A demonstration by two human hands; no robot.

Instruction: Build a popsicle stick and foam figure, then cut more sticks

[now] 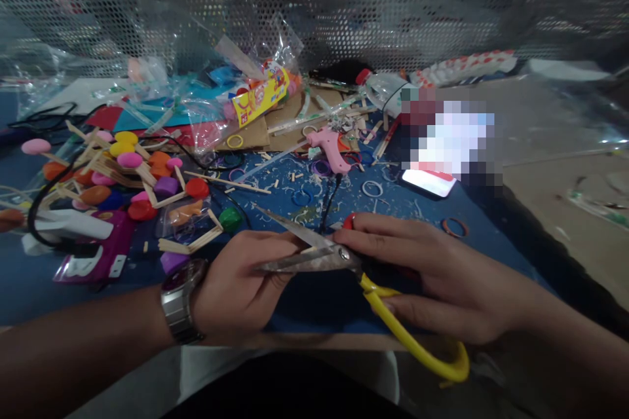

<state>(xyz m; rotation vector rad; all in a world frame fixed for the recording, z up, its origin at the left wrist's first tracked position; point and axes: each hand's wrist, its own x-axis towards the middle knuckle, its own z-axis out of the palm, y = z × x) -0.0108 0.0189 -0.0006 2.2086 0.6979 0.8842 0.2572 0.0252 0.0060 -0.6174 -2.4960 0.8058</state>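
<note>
Holding open scissors [339,255], hands [437,268] close together, yellow packet [263,97], lettering blurred

Fingertips of left hand [236,285] hidden behind scissors [343,256]; anything pinched there can't be told. Small red item [349,221] mostly covered by right hand [437,275], not identifiable. Both forearms cut off by picture edges. Phone [430,182] screen pixelated. Print on yellow packet [263,97] too small to be read. Background behind mesh [344,0] blurred.
</note>
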